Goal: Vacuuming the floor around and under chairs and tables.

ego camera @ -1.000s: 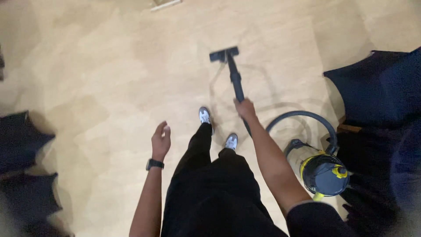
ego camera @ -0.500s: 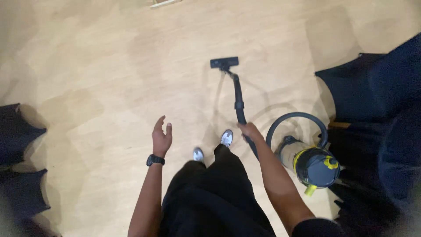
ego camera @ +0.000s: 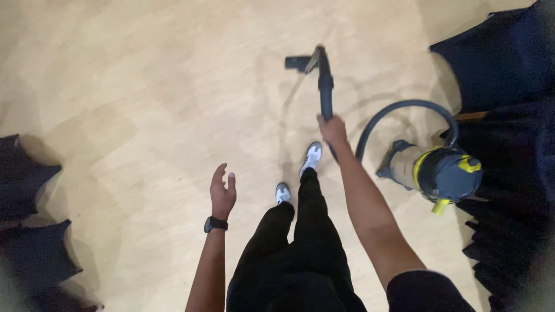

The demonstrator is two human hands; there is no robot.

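The right hand (ego camera: 332,128) was closed around the black vacuum wand (ego camera: 325,86), which ran forward to the floor head (ego camera: 298,61) resting on the pale wooden floor (ego camera: 144,104). The vacuum canister (ego camera: 442,172) stood just to the right, its hose (ego camera: 404,110) arching back to the wand beside dark draped cloth (ego camera: 503,58). Keeping the head flat and the hose untangled would probably serve best. The left hand (ego camera: 222,193) hung open, holding nothing.

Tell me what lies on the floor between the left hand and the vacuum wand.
In the head view, the open left hand and the wand are separated by bare wooden floor, plus the person's two shoes lower down.
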